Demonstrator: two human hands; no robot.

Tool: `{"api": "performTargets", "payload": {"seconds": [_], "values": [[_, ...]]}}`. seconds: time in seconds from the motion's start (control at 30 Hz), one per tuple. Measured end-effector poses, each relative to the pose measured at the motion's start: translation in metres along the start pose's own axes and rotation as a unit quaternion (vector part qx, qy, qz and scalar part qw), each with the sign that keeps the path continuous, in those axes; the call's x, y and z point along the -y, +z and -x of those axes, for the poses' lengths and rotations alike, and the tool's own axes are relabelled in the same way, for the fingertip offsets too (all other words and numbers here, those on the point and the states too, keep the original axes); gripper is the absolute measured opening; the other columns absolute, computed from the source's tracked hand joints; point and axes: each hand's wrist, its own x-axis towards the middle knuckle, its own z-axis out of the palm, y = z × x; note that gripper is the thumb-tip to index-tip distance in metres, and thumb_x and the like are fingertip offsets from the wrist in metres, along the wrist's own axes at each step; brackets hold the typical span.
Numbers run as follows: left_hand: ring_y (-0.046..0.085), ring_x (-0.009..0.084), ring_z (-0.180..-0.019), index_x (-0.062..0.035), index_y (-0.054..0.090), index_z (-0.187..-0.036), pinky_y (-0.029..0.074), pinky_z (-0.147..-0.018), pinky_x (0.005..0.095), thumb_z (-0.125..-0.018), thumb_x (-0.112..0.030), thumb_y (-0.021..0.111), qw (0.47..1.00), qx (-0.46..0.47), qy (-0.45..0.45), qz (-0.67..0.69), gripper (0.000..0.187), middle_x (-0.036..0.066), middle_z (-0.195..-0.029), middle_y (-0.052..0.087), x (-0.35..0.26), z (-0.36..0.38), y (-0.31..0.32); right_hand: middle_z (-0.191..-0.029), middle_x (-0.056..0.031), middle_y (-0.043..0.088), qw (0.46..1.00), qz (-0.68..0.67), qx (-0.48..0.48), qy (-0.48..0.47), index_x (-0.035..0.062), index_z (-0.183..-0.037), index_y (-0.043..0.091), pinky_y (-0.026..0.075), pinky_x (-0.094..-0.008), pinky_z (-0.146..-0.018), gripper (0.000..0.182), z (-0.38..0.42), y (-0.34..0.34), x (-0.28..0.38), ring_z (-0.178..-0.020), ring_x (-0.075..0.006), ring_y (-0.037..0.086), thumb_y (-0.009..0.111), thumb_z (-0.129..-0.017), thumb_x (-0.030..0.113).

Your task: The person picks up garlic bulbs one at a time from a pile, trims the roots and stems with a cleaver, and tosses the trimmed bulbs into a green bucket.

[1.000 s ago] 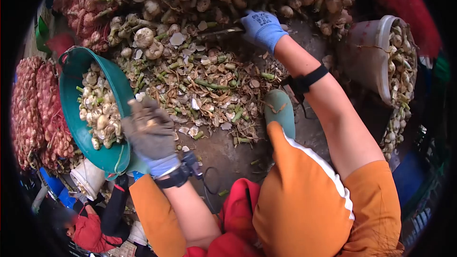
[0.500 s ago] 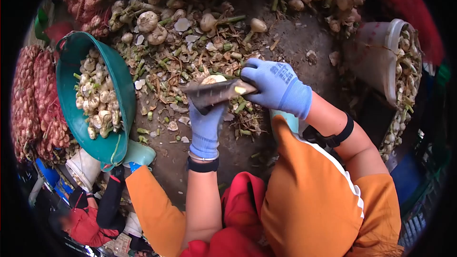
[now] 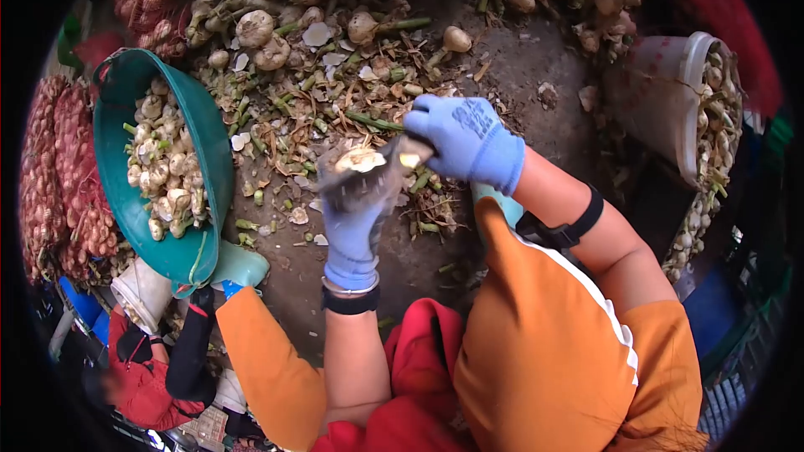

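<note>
My right hand (image 3: 469, 136), in a blue knit glove, is closed around the handle of a broad-bladed knife (image 3: 356, 190). The blade is smeared by motion and crosses in front of my left hand (image 3: 355, 234), also gloved in blue. A pale garlic bulb (image 3: 362, 160) sits in my left hand, its white face turned up right along the blade. Behind the blade, most of my left fingers are hidden. Cut stems and dry skins (image 3: 335, 100) cover the ground just beyond both hands.
At left, a green tub (image 3: 219, 159) holds trimmed garlic bulbs (image 3: 170, 172), beside red net sacks (image 3: 75, 180). A white bucket (image 3: 662, 84) of garlic lies tilted at right. Untrimmed garlic (image 3: 268, 29) is heaped ahead. Another person in red (image 3: 151, 385) works at lower left.
Both hands have shifted slightly left. The blade has swung down over my left hand, and more of the bulb's white face now shows.
</note>
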Motion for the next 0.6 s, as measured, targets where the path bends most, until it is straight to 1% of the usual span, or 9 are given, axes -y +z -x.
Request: {"api": "performTargets", "payload": {"seconds": [0.07,0.17,0.27,0.33,0.37,0.4,0.53,0.57,0.6], "values": [[0.057,0.0244,-0.114,-0.0038,0.041,-0.137,0.047,-0.099,0.0352,-0.071,-0.015,0.087,0.925,0.012,-0.245,0.291,0.081,0.014,-0.125,0.057,-0.055,-0.010,-0.011,-0.085,-0.0127,0.068,0.981,0.028,0.059,0.181,0.0081,-0.091,0.067,0.054,-0.0413,-0.070,0.019,-0.014,0.019,-0.041,-0.082,-0.0332,0.068,0.063,-0.077,0.020],[0.057,0.0224,-0.113,-0.0041,0.029,-0.147,0.049,-0.096,0.0329,-0.068,-0.010,0.087,0.974,-0.011,-0.160,0.161,0.098,0.014,-0.131,0.050,-0.056,-0.012,0.004,-0.072,-0.0095,0.067,0.900,-0.330,0.033,0.283,0.0043,-0.094,0.069,0.052,-0.0356,-0.062,0.027,-0.013,0.025,-0.056,-0.069,-0.0201,0.067,0.065,-0.081,0.028],[0.058,0.0239,-0.112,-0.0045,0.021,-0.150,0.050,-0.096,0.0314,-0.068,-0.006,0.085,0.992,-0.002,-0.110,0.062,0.104,0.016,-0.137,0.044,-0.028,-0.016,0.010,-0.071,-0.0038,0.063,0.790,-0.583,0.017,0.189,0.0018,-0.087,0.067,0.049,-0.0317,-0.060,0.027,-0.012,0.024,-0.010,-0.063,-0.0132,0.059,0.068,-0.081,0.028],[0.057,0.0255,-0.115,-0.0046,0.019,-0.151,0.050,-0.099,0.0321,-0.070,-0.007,0.084,0.942,0.003,-0.207,0.264,0.104,0.016,-0.141,0.042,-0.027,-0.010,0.006,-0.075,-0.0072,0.065,0.843,-0.481,0.099,0.220,0.0037,-0.089,0.065,0.049,-0.0327,-0.065,0.025,-0.014,-0.022,0.016,-0.070,-0.0173,0.062,0.067,-0.080,0.027],[0.060,0.0239,-0.111,-0.0057,0.028,-0.147,0.054,-0.093,0.0345,-0.075,-0.003,0.079,0.810,-0.027,-0.284,0.513,0.089,0.013,-0.133,0.049,-0.028,-0.003,-0.004,-0.079,-0.0121,0.066,0.940,-0.330,0.037,0.082,0.0059,-0.089,0.066,0.051,-0.0361,-0.071,0.025,-0.014,-0.011,0.011,-0.078,-0.0263,0.066,0.068,-0.077,0.027],[0.063,0.0214,-0.102,-0.0074,0.042,-0.138,0.059,-0.082,0.0363,-0.080,-0.001,0.073,0.830,-0.051,-0.296,0.471,0.066,0.010,-0.119,0.057,-0.023,-0.003,-0.004,-0.080,-0.0152,0.065,0.974,-0.222,-0.034,-0.027,0.0090,-0.092,0.068,0.052,-0.0422,-0.075,0.024,-0.011,-0.008,0.012,-0.084,-0.0340,0.066,0.065,-0.077,0.028],[0.064,0.0199,-0.093,-0.0074,0.055,-0.115,0.058,-0.077,0.0306,-0.083,-0.007,0.072,0.926,-0.124,-0.133,0.330,0.035,0.010,-0.112,0.060,-0.039,-0.024,-0.038,-0.091,-0.0157,0.068,0.963,-0.008,0.173,0.208,0.0115,-0.099,0.069,0.052,-0.0455,-0.080,0.027,-0.024,-0.011,-0.039,-0.091,-0.0333,0.067,0.060,-0.079,0.029],[0.064,0.0216,-0.097,-0.0067,0.056,-0.117,0.058,-0.080,0.0319,-0.085,-0.023,0.074,0.909,-0.140,-0.086,0.382,0.040,0.011,-0.116,0.060,-0.041,-0.030,-0.058,-0.093,-0.0155,0.069,0.981,0.004,0.098,0.165,0.0112,-0.101,0.069,0.053,-0.0457,-0.080,0.029,-0.018,-0.006,-0.051,-0.093,-0.0337,0.066,0.060,-0.079,0.029],[0.062,0.0226,-0.103,-0.0069,0.052,-0.127,0.057,-0.084,0.0358,-0.083,-0.034,0.075,0.784,-0.186,-0.118,0.581,0.057,0.012,-0.117,0.060,-0.043,-0.032,-0.086,-0.100,-0.0147,0.067,0.991,0.002,0.034,0.127,0.0113,-0.102,0.069,0.052,-0.0453,-0.083,0.029,-0.015,-0.004,-0.056,-0.097,-0.0341,0.065,0.061,-0.081,0.029]]}}
